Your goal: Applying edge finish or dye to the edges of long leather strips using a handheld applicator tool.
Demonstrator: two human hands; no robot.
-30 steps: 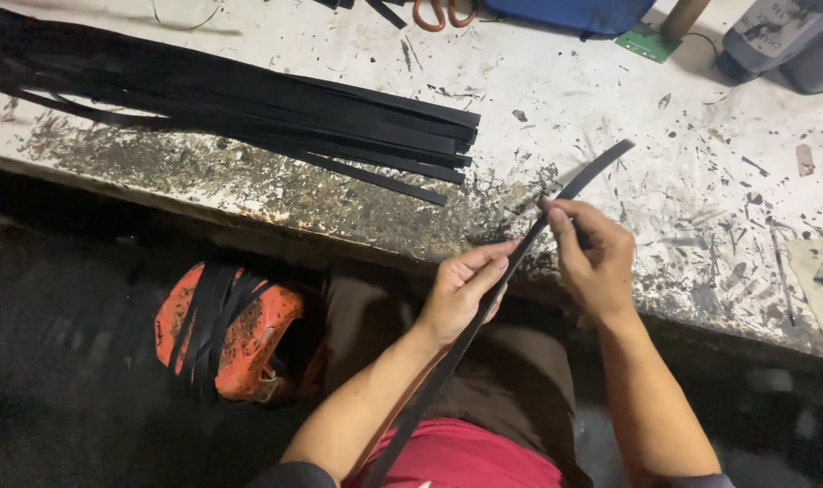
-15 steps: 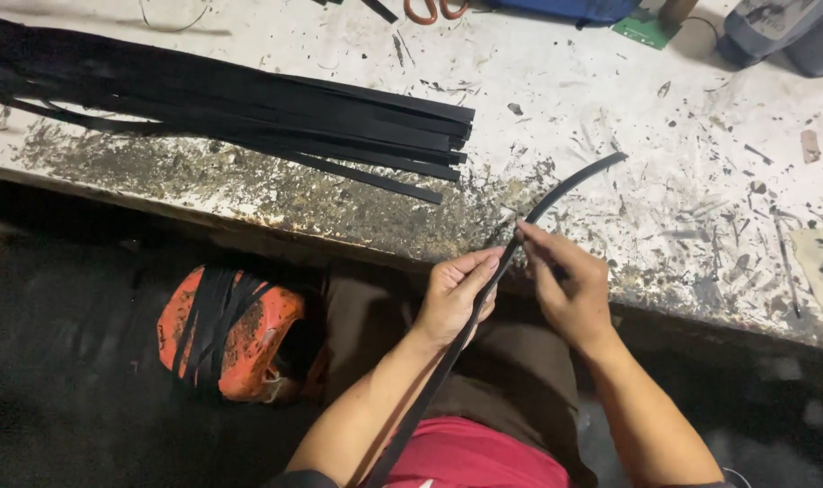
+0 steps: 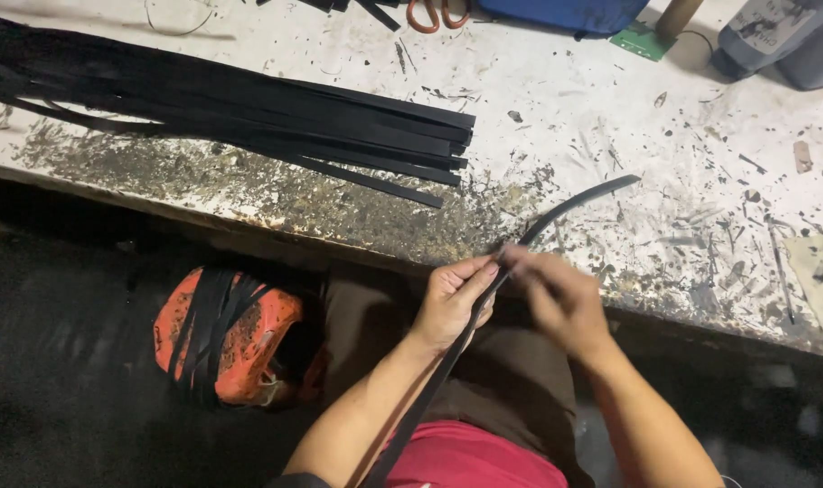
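Hands meet just below the near edge of a workbench (image 3: 610,117), both on one long black strip (image 3: 556,210), flat and narrow, looks like rubber or leather, can't tell which. Left hand (image 3: 452,300) has fingers curled around the strip, thumb laid along it, pinching it at the fingertips. Right hand (image 3: 560,298) is motion-blurred; fingertips pressed together on the strip right beside the left fingertips, so a pinch grip, exact finger layout not readable. Strip runs from lower down by the person's lap, up along the left forearm, through both hands, then bends in a smooth curve up and right over the bench, free end hanging above the surface. Bench top is white-painted, badly scuffed, chipped to dark speckles along the front edge, littered with small black offcuts. Pile of matching black strips (image 3: 249,117) lies flat on the bench to the upper left, long and straight, ends roughly lined up, well apart from the hands. Orange-handled scissors (image 3: 437,13) at the top edge, partly cut off. Blue box (image 3: 565,13) next to them, green flat piece (image 3: 644,42) and grey container (image 3: 777,41) at upper right. Below the bench, left of the person's knee, a worn orange rounded object (image 3: 226,334) with black strips draped over it. Person wears brown trousers and a red top.
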